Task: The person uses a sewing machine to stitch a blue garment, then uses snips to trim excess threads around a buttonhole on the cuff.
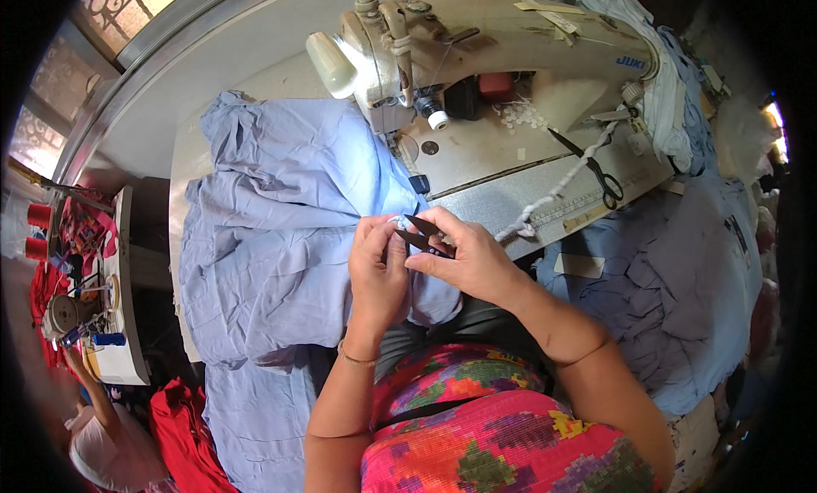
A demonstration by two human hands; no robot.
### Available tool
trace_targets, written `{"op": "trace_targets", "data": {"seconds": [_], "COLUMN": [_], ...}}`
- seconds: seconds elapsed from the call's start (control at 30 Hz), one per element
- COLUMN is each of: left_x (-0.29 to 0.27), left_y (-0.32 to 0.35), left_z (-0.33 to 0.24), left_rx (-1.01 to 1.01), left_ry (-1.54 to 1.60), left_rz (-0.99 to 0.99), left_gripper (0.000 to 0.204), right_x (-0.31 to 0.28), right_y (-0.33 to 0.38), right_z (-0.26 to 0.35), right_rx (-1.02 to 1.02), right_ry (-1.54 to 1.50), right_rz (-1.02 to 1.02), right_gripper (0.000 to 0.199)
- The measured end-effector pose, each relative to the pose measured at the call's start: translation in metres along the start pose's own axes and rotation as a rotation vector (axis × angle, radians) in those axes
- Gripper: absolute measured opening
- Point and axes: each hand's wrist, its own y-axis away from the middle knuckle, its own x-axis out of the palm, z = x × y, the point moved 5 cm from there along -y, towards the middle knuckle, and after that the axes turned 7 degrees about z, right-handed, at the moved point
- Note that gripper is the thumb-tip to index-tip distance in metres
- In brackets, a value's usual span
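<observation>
A light blue cloth garment point(264, 212) lies bunched over the left of the sewing table and hangs off its front edge. My left hand point(377, 272) is closed, pinching a small gathered bit of this garment between thumb and fingers. Dark thread snips point(414, 238) are in my right hand point(478, 259), their two blades spread apart and pointing left. The blade tips reach the pinched bit of cloth. My fingers partly hide the snips and whatever lies between the blades.
Behind my hands stands a sewing machine point(502, 37), with small white buttons point(521, 116) on its bed. Black-handled scissors point(606, 185) and a twisted cloth cord point(557, 191) lie to the right. Blue-grey cloth point(659, 289) is heaped beyond. Another person point(115, 446) sits at far left.
</observation>
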Motion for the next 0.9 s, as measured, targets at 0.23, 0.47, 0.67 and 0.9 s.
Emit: {"op": "trace_targets", "data": {"seconds": [0.23,0.47,0.67,0.9], "left_x": [-0.009,-0.009,-0.006,-0.003], "left_y": [0.001,0.002,0.001,0.000], "left_z": [0.005,0.020,0.020,0.020], "left_rx": [-0.080,-0.200,-0.303,-0.485], "left_ry": [0.033,0.205,0.409,0.574], "left_rz": [-0.002,0.040,0.073,0.124], "left_gripper": [0.008,0.008,0.012,0.017], "right_x": [0.002,0.001,0.001,0.002], "right_y": [-0.016,-0.026,-0.037,-0.035], "right_z": [-0.016,-0.025,-0.033,-0.027], "right_rx": [0.010,0.013,0.060,0.114], "right_ry": [0.032,0.097,0.038,0.138], "right_rz": [-0.211,-0.266,-0.198,-0.214], "right_gripper": [0.023,0.027,0.034,0.038]}}
